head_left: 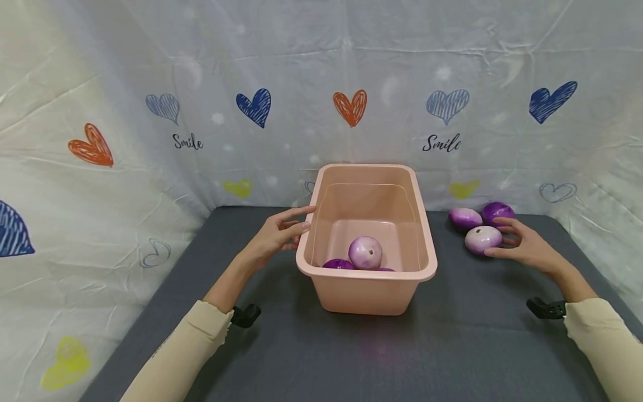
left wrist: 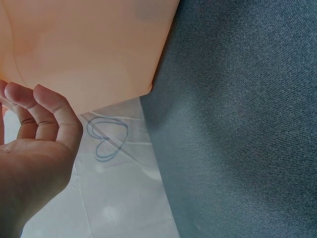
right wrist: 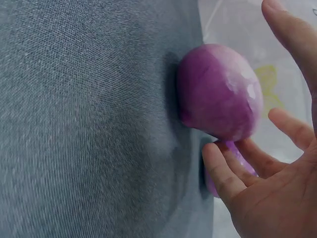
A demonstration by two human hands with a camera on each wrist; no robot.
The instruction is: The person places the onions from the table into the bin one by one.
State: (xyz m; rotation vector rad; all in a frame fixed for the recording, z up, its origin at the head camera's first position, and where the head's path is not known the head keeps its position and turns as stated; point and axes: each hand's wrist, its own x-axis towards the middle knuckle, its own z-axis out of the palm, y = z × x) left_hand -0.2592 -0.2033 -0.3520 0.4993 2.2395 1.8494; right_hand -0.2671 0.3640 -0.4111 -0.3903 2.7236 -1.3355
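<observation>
White backdrop: 2 printed words, "Smile" and "Smile".

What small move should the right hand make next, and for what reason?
The right hand should probably close its thumb and fingers around the nearest purple-white ball: they are spread beside it, the right wrist view shows the thumb apart from it, and similar balls lie in the pink tub.

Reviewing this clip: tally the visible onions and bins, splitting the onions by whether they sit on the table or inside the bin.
Onions on the table: 3
Onions in the bin: 3 visible, two partly hidden
Bins: 1
Total: 7 visible
</observation>
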